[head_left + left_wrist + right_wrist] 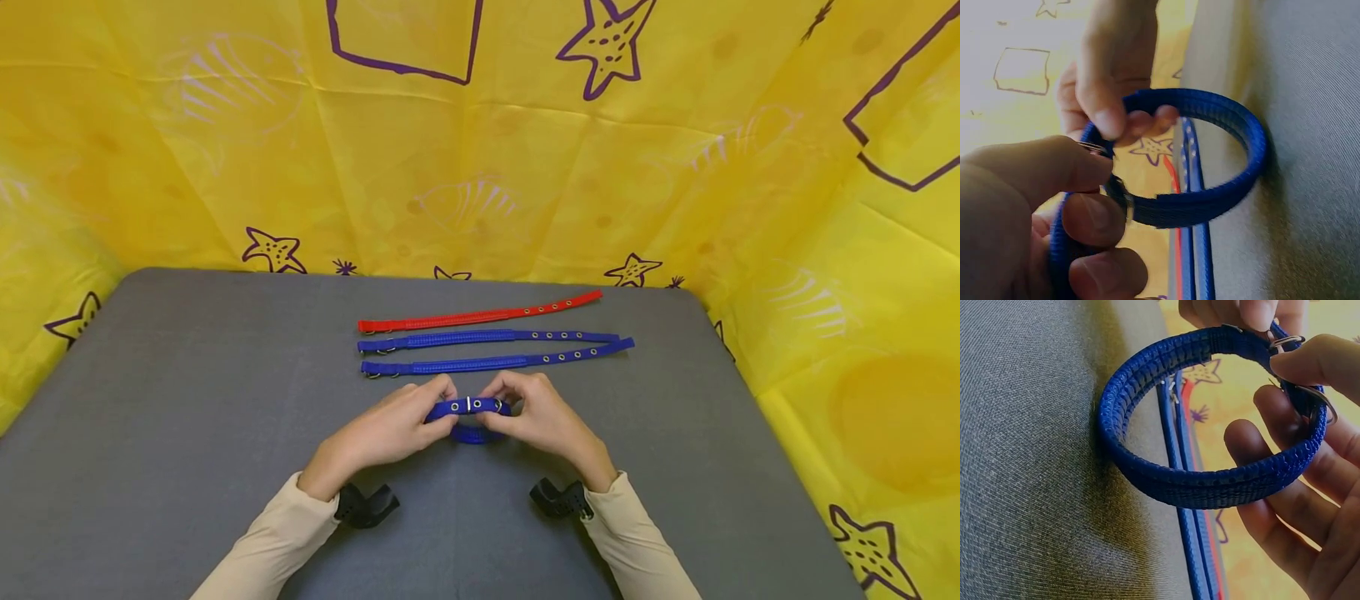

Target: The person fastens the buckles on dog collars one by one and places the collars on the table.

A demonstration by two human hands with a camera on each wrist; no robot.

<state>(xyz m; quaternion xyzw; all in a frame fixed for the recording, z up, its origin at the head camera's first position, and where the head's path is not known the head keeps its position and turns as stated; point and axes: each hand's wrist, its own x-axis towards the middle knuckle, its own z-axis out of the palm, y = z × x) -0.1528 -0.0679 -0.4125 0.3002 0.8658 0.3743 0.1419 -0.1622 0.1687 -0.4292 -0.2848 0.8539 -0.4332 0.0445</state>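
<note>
With the left hand (393, 423), pinching a blue looped collar (474, 435) between thumb and forefinger, just on the 9 o'clock side of a metal buckle (468, 405). With the right hand (547, 422), pinching the same collar between thumb and fingers on the 3 o'clock side, close to a metal D-ring (1321, 395). Holding the collar as a closed ring between both hands, showing 2 eyelets, 1 on each side of the buckle, and turning the padded half toward 6 o'clock. Being unable to tell contact between that padded half and the grey table (187, 375). Wearing black wrist mounts (367, 507) and beige sleeves (277, 533), reaching in from 8 and 4 o'clock.

Just beyond the hands, at 12 o'clock, seeing a nearer flat blue collar (468, 364), then a farther flat blue collar (461, 337), then a red collar (461, 319). Seeing all 3 buckle ends pointing toward 9 o'clock and all 3 strap tips toward 3, counting 4 eyelets in each. Seeing the 2 blue tips converging at about 2 o'clock. Farther out, seeing a yellow backdrop (360, 167) rising behind the table, bearing purple starfish (609, 46), including 1 near 1 o'clock.
</note>
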